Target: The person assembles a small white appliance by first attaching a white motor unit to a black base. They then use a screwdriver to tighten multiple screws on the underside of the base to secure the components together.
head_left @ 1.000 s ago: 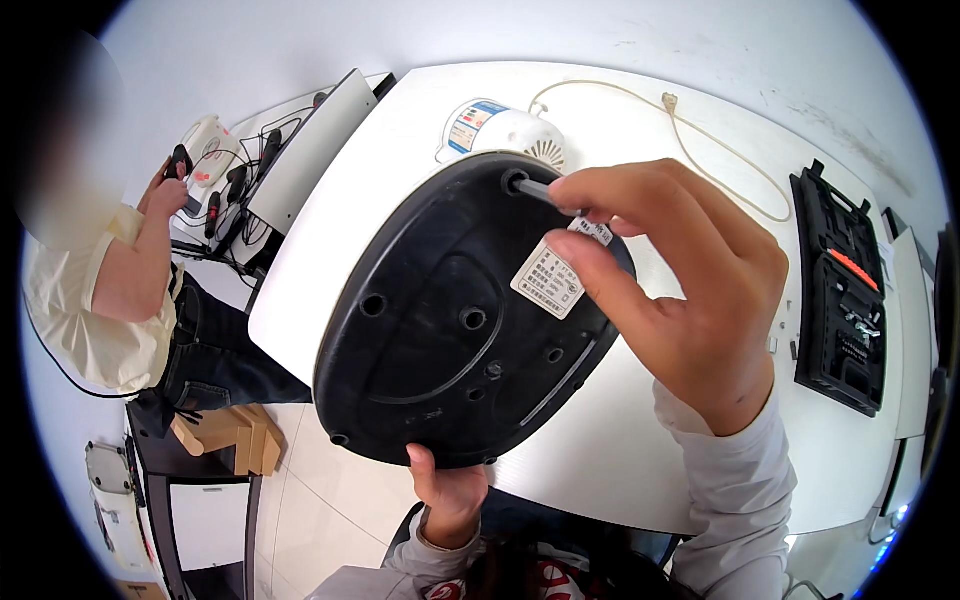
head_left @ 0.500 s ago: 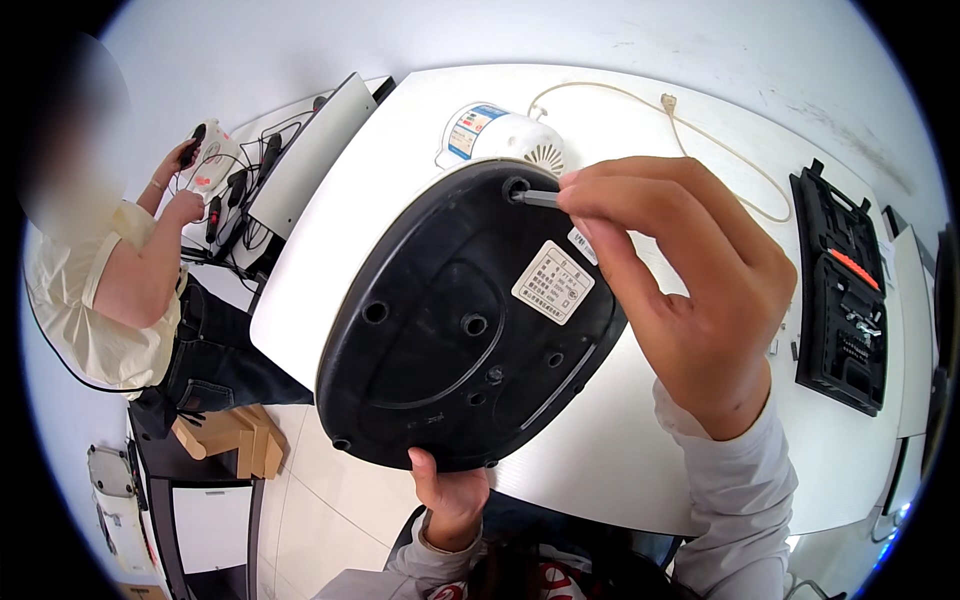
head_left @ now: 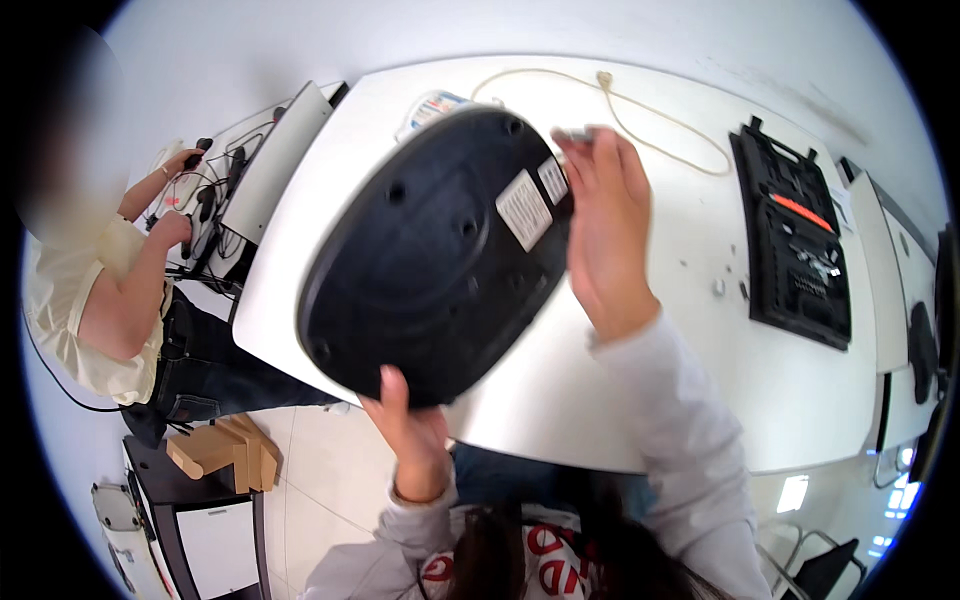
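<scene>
A black oval base (head_left: 400, 270) of an appliance is held up and tilted, its underside facing me. It has several round recessed holes and two white labels, the larger label (head_left: 524, 210) near its right edge. My left hand (head_left: 415, 440) grips the base at its lower edge, thumb on the underside. At the upper right edge, my right hand (head_left: 615, 225) pinches a short grey metal rod (head_left: 573, 135), which looks like a driver bit and is smeared by motion. The rod is clear of the holes. A white appliance part (head_left: 432, 108) shows partly behind the base.
On the white table (head_left: 640, 400) lie a beige cord with a plug (head_left: 605, 80), small loose pieces (head_left: 719, 287) and an open black tool case (head_left: 795, 240). To the left, another person (head_left: 110, 280) works among cables. Cardboard boxes (head_left: 225, 452) stand on a dark cabinet.
My right hand has drawn the metal rod out of the base's top hole and moved it rightward. The base has shifted up and left, turning slightly, and the view has moved too.
</scene>
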A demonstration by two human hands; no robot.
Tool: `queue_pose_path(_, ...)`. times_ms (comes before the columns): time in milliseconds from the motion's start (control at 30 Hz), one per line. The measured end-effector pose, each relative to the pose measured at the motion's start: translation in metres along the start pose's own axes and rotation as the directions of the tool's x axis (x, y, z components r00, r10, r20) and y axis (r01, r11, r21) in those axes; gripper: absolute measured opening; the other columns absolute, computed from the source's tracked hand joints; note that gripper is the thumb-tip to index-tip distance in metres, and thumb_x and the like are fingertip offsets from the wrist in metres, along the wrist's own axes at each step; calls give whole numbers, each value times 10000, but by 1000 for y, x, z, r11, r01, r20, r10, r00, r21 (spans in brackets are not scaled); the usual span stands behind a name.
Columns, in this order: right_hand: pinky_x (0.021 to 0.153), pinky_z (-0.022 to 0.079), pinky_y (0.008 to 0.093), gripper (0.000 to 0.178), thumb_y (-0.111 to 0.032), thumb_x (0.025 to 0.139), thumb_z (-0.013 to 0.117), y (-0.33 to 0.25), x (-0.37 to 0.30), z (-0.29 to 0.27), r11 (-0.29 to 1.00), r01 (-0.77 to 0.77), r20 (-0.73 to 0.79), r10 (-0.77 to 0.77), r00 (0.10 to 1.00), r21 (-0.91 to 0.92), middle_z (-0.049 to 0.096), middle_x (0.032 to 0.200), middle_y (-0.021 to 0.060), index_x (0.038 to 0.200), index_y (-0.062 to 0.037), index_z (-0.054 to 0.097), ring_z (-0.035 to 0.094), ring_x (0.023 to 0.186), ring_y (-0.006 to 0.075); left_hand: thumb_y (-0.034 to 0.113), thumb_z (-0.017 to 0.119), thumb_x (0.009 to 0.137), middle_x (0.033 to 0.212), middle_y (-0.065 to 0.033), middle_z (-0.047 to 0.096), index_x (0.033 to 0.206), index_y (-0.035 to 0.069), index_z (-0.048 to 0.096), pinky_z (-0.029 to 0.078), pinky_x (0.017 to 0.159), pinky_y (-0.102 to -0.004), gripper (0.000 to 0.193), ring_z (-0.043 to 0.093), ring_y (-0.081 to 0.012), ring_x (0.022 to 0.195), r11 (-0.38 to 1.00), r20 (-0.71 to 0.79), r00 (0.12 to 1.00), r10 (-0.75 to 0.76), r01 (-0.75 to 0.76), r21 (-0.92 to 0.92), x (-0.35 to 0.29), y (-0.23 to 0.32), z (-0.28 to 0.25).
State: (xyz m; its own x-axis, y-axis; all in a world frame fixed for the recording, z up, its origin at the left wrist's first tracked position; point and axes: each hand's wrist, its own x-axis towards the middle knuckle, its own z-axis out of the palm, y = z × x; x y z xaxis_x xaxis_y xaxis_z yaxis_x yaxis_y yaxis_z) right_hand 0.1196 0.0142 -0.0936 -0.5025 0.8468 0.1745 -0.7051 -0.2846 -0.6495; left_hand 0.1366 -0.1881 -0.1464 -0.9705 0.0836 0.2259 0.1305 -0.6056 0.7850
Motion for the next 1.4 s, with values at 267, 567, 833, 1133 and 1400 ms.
queue_pose_path(267, 796, 429, 299, 250, -223, 903, 417, 8, 40, 15, 968, -104, -298, 171, 939, 229, 572, 926, 64, 1068, -39, 458, 551, 879, 176, 211, 698, 768, 1036, -117, 591, 1161, -50, 500, 421, 862, -274, 512, 559, -166, 934, 902, 372, 926, 61, -210, 377, 66, 49, 53)
queue_pose_path(567, 771, 489, 403, 394, -176, 861, 230, 1, 34, -25, 808, -351, -372, 545, 752, 473, 604, 1046, 110, 1011, -39, 568, 576, 948, 274, 219, 700, 723, 728, -175, 619, 903, -55, 551, 487, 595, -294, 360, 626, -218, 656, 577, 760, 649, -11, -617, 535, 78, 67, 110)
queue_pose_path(833, 829, 461, 409, 385, -181, 880, 234, 22, 25, -71, 802, -303, -444, 551, 707, 515, 577, 1090, 118, 1067, -39, 539, 551, 999, 284, 213, 668, 722, 751, -211, 563, 849, -30, 484, 439, 607, -420, 331, 546, -395, 684, 246, 919, 381, -98, -886, 393, 49, 44, 146)
queue_pose_path(1133, 895, 429, 416, 383, -187, 900, 239, 26, 31, -73, 833, -338, -290, 486, 824, 438, 548, 1139, 126, 1130, -40, 507, 523, 1056, 295, 217, 667, 728, 730, -206, 557, 835, -15, 462, 424, 618, -431, 328, 534, -397, 699, 198, 948, 298, -112, -928, 315, 65, 50, 139)
queue_pose_path(1400, 953, 400, 422, 388, -191, 918, 243, 33, 24, -81, 887, -349, -63, 384, 921, 301, 521, 1183, 134, 1187, -40, 479, 498, 1107, 304, 238, 679, 711, 742, -208, 570, 893, -10, 498, 426, 631, -443, 357, 539, -404, 711, 157, 951, 270, -152, -943, 293, 65, 50, 139)
